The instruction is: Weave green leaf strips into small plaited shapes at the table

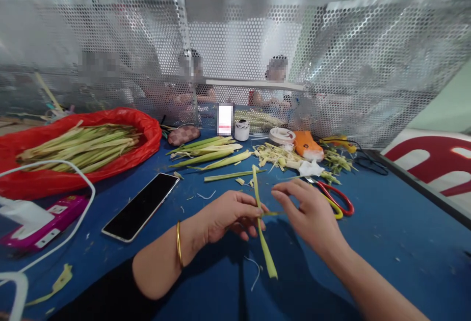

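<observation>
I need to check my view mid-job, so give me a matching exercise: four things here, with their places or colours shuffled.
Things:
1. Leaf strip
2. Scissors
3. Bracelet
4. Large bag

Places or colours:
A. Around the left forearm
B. Red, with a pile of long leaves inside
C. Pinched in the left hand
D. Red and yellow handles

Pairs: 1-C, 2-D, 3-A, 4-B

Right hand [307, 210] partly blocks the scissors [351, 205]; people [271, 96] behind mesh [239, 41] blur, their number uncertain.
</observation>
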The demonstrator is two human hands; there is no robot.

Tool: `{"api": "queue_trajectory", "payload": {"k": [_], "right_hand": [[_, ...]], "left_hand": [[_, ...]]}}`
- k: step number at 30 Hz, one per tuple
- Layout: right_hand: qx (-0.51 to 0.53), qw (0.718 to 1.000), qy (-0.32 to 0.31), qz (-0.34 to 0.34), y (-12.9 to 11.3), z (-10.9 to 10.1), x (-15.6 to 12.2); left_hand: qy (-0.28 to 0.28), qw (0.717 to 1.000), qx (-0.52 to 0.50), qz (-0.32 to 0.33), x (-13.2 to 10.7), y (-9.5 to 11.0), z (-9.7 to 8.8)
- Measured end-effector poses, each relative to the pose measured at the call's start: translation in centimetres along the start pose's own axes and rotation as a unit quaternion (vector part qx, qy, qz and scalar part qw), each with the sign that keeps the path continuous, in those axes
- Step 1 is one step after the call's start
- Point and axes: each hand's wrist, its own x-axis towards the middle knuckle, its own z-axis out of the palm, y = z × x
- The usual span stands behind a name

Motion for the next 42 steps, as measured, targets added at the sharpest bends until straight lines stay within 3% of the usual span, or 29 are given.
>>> {"api": "queue_trajectory", "payload": {"k": [2,5,7,9,13,20,34,38,42], "right_hand": [[0.098,0.990,-0.077,0.066,0.3,0.2,0.4],[0.283,0.926,-0.177,0.175,0.1,0.9,0.4],[0.363,0.885,-0.191,0.218,-0.2,1.3,0.3],[0.391,0.875,-0.168,0.231,-0.4,1.6,0.1],[0.378,0.891,-0.094,0.232,-0.7,2.1,-0.2],[0.366,0.896,-0.036,0.248,-1.1,2.8,-1.0],[0.362,0.894,-0.023,0.265,-1.1,3.1,-1.1],[0.341,0.913,-0.060,0.217,-0.3,2.4,-0.2],[0.177,0.974,-0.118,0.073,0.6,0.9,0.7]], "left_hand": [[-0.025,0.999,0.023,-0.021,-0.1,0.0,0.2],[-0.036,0.998,0.043,-0.032,0.0,-0.5,0.6],[-0.039,0.997,0.058,-0.029,0.1,-0.8,1.0],[-0.023,0.997,0.076,-0.021,0.1,-1.1,1.5],[0.026,0.994,0.106,0.004,-0.2,-1.0,2.5],[0.022,0.986,0.164,0.034,-0.6,-1.4,3.3],[0.007,0.985,0.165,0.042,-0.5,-2.2,3.8],[0.016,0.995,0.091,0.027,-0.4,-1.7,3.5],[0.030,0.999,-0.004,0.018,-0.1,-0.9,2.2]]}}
